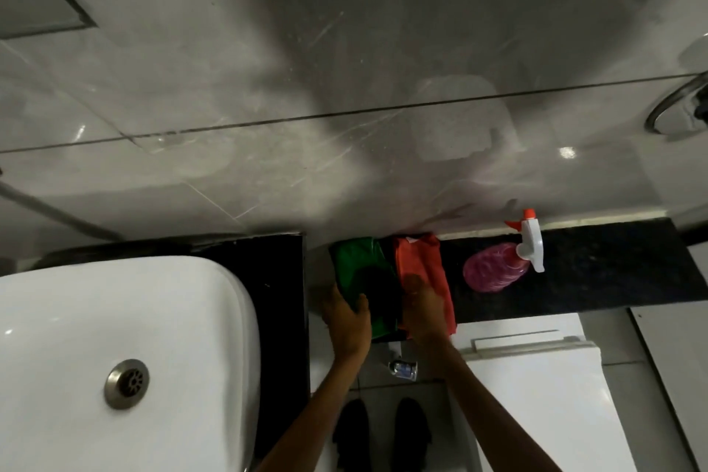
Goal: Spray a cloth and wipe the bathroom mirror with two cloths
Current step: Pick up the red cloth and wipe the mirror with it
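Head view, looking steeply down: a black speckled counter [597,272] runs along the foot of a glossy grey tiled wall [344,69]. Two cloths lie side by side at the middle of the counter, touching along their inner edges: a green cloth [358,261] on the left, with a dark patch on its near part, and an orange cloth [423,261] on the right, its near corner hanging over the counter edge. Left hand [346,314], fingers curled over the near left edge of the green cloth, gripping it. Right hand [425,308], laid palm-down on the near part of the orange cloth, fingers spread; whether it pinches the fabric cannot be told. The hands are apart, one per cloth. A spray bottle [498,268] with pink contents, white trigger head and orange nozzle tip lies on its side on the counter, just right of the orange cloth and not touching it. A white washbasin [95,318] with a metal drain [127,383] fills the lower left. A white toilet cistern [536,376] sits at lower right. Two dark shoes [383,433] stand on the floor between the forearms.
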Tool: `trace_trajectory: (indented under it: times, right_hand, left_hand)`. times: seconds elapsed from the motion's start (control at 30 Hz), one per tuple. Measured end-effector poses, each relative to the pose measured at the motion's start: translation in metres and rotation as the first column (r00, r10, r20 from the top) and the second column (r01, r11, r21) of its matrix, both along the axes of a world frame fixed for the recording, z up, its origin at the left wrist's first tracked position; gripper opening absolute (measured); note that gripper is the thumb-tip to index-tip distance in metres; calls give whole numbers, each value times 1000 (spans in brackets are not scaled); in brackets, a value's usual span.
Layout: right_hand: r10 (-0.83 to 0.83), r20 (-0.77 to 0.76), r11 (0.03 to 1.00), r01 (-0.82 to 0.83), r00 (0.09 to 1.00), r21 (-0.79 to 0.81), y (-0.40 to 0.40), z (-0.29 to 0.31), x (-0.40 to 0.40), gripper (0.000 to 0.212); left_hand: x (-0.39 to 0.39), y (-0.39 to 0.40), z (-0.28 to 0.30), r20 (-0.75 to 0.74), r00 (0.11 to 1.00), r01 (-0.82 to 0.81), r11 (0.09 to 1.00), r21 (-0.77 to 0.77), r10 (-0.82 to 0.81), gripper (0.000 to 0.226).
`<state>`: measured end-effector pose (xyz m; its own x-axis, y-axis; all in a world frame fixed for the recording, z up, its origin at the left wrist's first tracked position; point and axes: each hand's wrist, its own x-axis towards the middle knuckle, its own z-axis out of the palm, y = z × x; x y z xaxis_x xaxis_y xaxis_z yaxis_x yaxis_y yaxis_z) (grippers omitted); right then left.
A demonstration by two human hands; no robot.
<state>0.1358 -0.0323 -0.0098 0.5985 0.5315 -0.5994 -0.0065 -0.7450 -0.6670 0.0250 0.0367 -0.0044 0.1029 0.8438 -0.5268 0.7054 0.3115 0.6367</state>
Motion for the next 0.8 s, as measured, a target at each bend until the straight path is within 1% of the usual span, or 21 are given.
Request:
trace_trajectory:
  times: [0.03,0.07,0.1,0.13,0.17,0.23,0.27,0.3,0.33,0.37,0.4,0.47,0.5,0.57,0.63,0.67,0.7,0.73,0.8]
  right_hand:
    - [-38,92,999,38,995,-6,-5,2,3,39]
    - [-64,220,997,69,973,-16,-9,1,8,37]
    - [-31,353,996,57,935,-62,-12,-1,13,37]
    - [42,448,991,21,893,-133,-13,-4,19,40]
    - [122,485,974,-10,866,-226,-13,-7,24,46]
    - [257,467,918,-62,846,-392,-12,-13,28,56]
    - [313,457,893,-94,833,-439,-11,-15,28,58]
    - [356,461,877,-120,813,-464,-9,-18,27,56]
    - [371,478,876,-129,796,-465,-7,-21,27,51]
    - [351,490,886,-114,798,-449,-4,-23,27,45]
    - [301,487,906,-85,820,-416,-2,-26,29,42]
    - [167,437,954,-31,884,-299,0,-25,31,43]
    - [89,397,978,-4,914,-211,-2,-21,31,41]
    - [-58,281,998,55,958,19,-8,-5,29,24]
    - [-91,216,981,49,972,189,-14,14,25,15]
    - [-85,209,965,28,974,260,-18,32,22,14]
    - [-77,215,947,3,974,322,-20,53,19,12]
    - [-73,225,924,-19,972,381,-20,75,16,10]
    - [-91,200,864,-22,976,503,-16,123,8,13]
  left_hand:
    - [3,-6,4,-24,1000,2,993,115,0,56]
    - [7,-12,5,2,1000,6,980,199,-7,51]
    - [12,-16,5,70,997,20,975,219,-36,45]
    - [19,-18,3,161,985,39,985,167,-67,40]
    - [27,-19,1,238,967,81,995,63,-94,39]
    - [42,-21,-3,324,936,190,972,-140,-136,43]
    - [49,-23,-6,333,930,228,955,-188,-156,46]
    - [55,-23,-10,324,931,243,949,-202,-169,47]
    - [60,-24,-16,308,936,239,950,-200,-171,46]
    - [65,-24,-21,290,943,228,953,-198,-166,45]
    - [68,-24,-27,276,948,216,956,-200,-157,42]
    - [69,-22,-30,271,948,223,955,-198,-165,38]
    - [68,-22,-29,282,945,227,954,-196,-167,37]
    - [64,-22,-17,316,940,203,955,-215,-129,37]
    - [61,-23,-2,368,929,138,954,-267,-31,32]
    - [57,-24,16,409,912,103,953,-284,23,24]
    - [52,-23,36,456,886,68,953,-295,78,16]
    - [47,-23,59,504,856,49,951,-305,118,13]
    - [36,-18,103,594,790,41,953,-299,152,15]
